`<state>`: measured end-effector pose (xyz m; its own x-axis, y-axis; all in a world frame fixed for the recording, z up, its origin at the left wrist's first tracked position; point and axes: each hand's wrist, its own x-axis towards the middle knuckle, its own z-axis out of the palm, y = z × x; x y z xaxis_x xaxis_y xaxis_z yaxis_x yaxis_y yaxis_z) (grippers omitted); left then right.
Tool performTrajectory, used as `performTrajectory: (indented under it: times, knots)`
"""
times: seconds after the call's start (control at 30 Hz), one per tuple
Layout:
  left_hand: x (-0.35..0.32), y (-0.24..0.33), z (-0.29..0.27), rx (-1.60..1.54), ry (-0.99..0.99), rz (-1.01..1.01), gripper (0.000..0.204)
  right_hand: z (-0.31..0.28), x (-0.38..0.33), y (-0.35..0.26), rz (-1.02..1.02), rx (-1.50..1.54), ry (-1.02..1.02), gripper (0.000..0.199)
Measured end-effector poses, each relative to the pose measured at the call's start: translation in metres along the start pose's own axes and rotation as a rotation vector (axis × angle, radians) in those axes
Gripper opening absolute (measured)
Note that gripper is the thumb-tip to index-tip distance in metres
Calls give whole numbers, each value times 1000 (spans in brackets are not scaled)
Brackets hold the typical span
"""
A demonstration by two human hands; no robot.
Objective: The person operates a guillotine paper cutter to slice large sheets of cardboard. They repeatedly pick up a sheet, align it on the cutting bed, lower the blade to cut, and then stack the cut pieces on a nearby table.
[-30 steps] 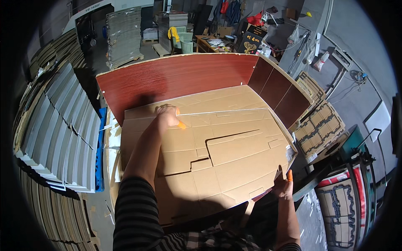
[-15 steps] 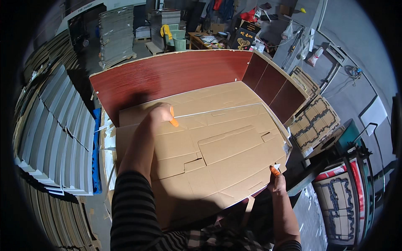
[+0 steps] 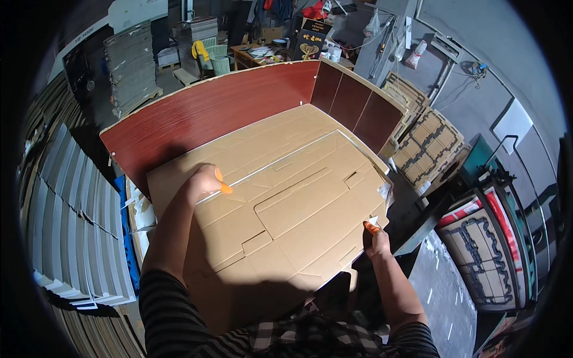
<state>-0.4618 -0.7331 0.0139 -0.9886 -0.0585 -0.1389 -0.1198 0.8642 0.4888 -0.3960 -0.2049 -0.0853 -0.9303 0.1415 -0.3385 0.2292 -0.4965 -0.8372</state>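
Note:
A large brown die-cut cardboard sheet [image 3: 298, 203] lies before me, with slots and crease lines across it. Its pale far edge runs over more cardboard [image 3: 262, 134] behind it. My left hand [image 3: 205, 179] is closed at that far edge, toward the left, an orange cover on one digit pressing the top face. At the near right corner my right hand [image 3: 378, 241] grips the sheet, with an orange-covered thumb on top. The fingers beneath the board are hidden at both hands. A dark red panel [image 3: 209, 107] stands upright behind the cardboard, and a darker panel [image 3: 358, 107] at its right.
Tall stacks of grey-white board [image 3: 77, 221] stand at my left, beside a blue pallet [image 3: 127, 238]. Framed cutting dies [image 3: 477, 256] lean at the right, near a grey metal surface [image 3: 441, 292]. A cluttered desk [image 3: 245, 58] and a green chair [image 3: 218, 56] are farther back.
The whole view has swung, so the panels and cardboard appear farther left and tilted. Both hands stay on the sheet's edges, their grip much the same.

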Motion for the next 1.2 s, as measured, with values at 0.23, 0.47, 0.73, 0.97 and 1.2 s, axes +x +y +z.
performTrajectory:
  times: [0.23, 0.47, 0.73, 0.97, 1.2]
  knots:
    - [-24, 21, 0, -75, -221, 0, 35, 4, 3, 7, -9, 14, 120, 20]
    - [-54, 25, 15, -180, -22, 67, 28, 53, -52, -10, 296, 42, -285, 44]
    - [-59, 18, 28, -252, 87, 39, 27, 104, -78, -11, 386, 35, -350, 33]
    - [-65, 25, 32, -218, 89, -10, 21, 116, -88, 1, 351, -13, -312, 37]
    - [-66, 15, 37, -348, 100, 53, 14, 152, -97, -11, 326, -41, -317, 36]
